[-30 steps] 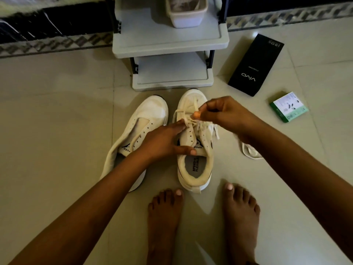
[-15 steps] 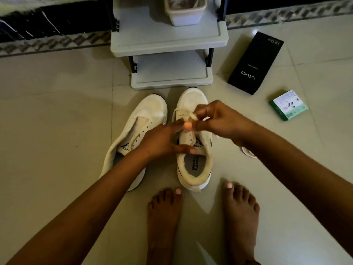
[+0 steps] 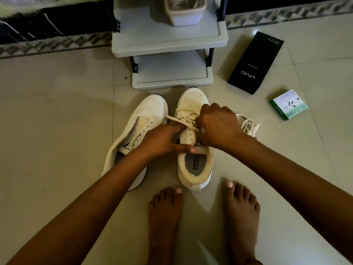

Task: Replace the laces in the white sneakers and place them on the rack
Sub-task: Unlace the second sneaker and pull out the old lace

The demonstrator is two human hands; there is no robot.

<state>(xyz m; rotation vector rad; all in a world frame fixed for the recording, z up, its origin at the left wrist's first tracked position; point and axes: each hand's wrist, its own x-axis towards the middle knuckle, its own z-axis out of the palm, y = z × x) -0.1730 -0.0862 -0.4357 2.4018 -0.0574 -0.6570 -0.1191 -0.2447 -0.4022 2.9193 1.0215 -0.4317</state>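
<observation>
Two white sneakers stand side by side on the tiled floor in front of the rack (image 3: pixel 170 44). The left sneaker (image 3: pixel 145 115) has bare eyelets and no lace. The right sneaker (image 3: pixel 193 100) carries a white lace (image 3: pixel 177 120) across its upper eyelets. My left hand (image 3: pixel 162 140) grips the right sneaker's tongue area, thumb lying across the collar, fingers at the lace. My right hand (image 3: pixel 217 127) is curled over the sneaker's right side and pinches the lace. A loose white lace (image 3: pixel 248 125) lies on the floor just right of that hand.
A pale plastic tub (image 3: pixel 185 12) sits on the grey rack's upper shelf; the lower shelf (image 3: pixel 172 67) shows bare. A black phone box (image 3: pixel 256 62) and a small green-and-white box (image 3: pixel 288 106) lie on the floor at the right. My bare feet (image 3: pixel 202 217) stand behind the sneakers.
My right hand has come down from above the toe to the middle eyelets, pulling the lace across. The loose lace on the floor is now more exposed. My left hand stayed put.
</observation>
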